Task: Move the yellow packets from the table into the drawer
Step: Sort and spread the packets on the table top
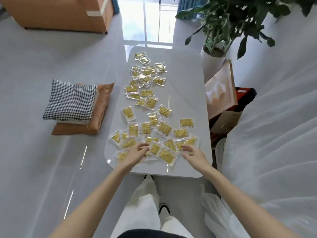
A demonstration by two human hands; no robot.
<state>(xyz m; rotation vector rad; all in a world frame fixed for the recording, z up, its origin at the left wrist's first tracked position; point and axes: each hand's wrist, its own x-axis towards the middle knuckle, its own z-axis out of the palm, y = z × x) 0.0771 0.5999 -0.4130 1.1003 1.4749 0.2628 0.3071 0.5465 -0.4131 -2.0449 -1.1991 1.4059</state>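
A person standing at the near end of a glossy white rectangular table with rounded corners [188, 93] is reaching both bare arms out over dozens of small yellow packets sealed in clear plastic [165, 127], which are lying scattered along the tabletop from the far end to the near edge, many of them overlapping, the thickest cluster sitting just under the hands. The left hand [135, 152] is hovering palm down over the near-left packets, its fingers stretched forward and loosely spread, gripping nothing; whether the fingertips are touching the wrappers cannot be told. The right hand [193, 154] is reaching in at the near-right edge of the cluster, its fingers relaxed and slightly apart, holding nothing. The person's white trousers [145, 203] and dark shoes with white trim [164, 209] are showing below the table's near edge. On the shiny grey floor to the left, a black-and-white houndstooth cushion [70, 100] is resting on top of an orange-brown cushion [101, 107]. To the right of the table, a pale wooden-framed picture [221, 90] is leaning near a leafy green plant [231, 19] in a white pot [212, 62], and sheer white fabric [274, 134] is filling the right side.
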